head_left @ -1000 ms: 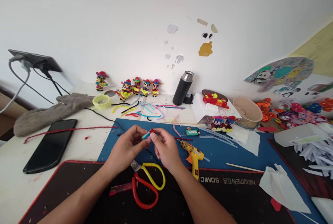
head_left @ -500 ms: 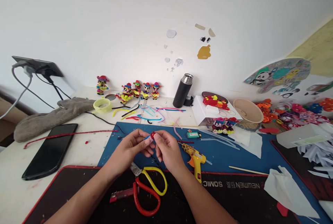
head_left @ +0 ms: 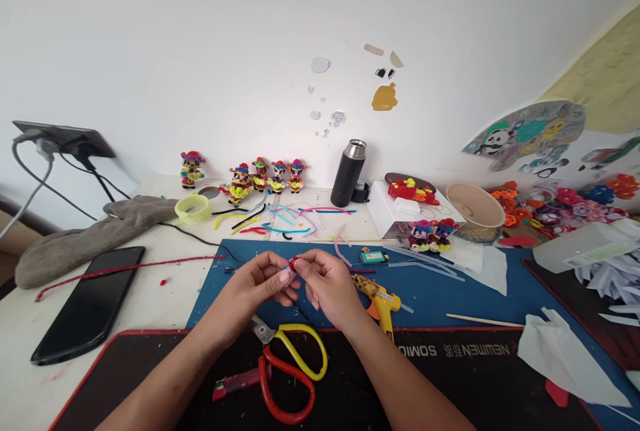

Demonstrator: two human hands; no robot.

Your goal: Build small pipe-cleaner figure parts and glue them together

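Between my fingertips is a small red fuzzy piece [head_left: 293, 263], likely pipe cleaner, with a bit of blue near it; most of it is covered. My left hand [head_left: 265, 281] pinches it from the left, thumb against the forefinger. From the other side my right hand [head_left: 323, 284] pinches the same piece. Just below my hands lie scissors [head_left: 303, 351] with one yellow and one red handle, beside a red utility knife [head_left: 237, 383]. A yellow glue gun [head_left: 383, 304] rests close to my right hand. A long red pipe cleaner [head_left: 130, 267] stretches across the phone [head_left: 90, 304].
Several fuzzy figurines [head_left: 240, 183] stand along the wall. Loose coloured pipe cleaners [head_left: 285, 221] lie behind the blue mat [head_left: 425, 291]. A black thermos [head_left: 349, 174] stands uncapped beside a white box [head_left: 395, 217]. Clear glue sticks [head_left: 425, 264] and a wooden stick [head_left: 483, 321] lie to the right.
The view has shifted slightly. Both hands stay together on the red piece; less of the blue part shows between the fingers now.
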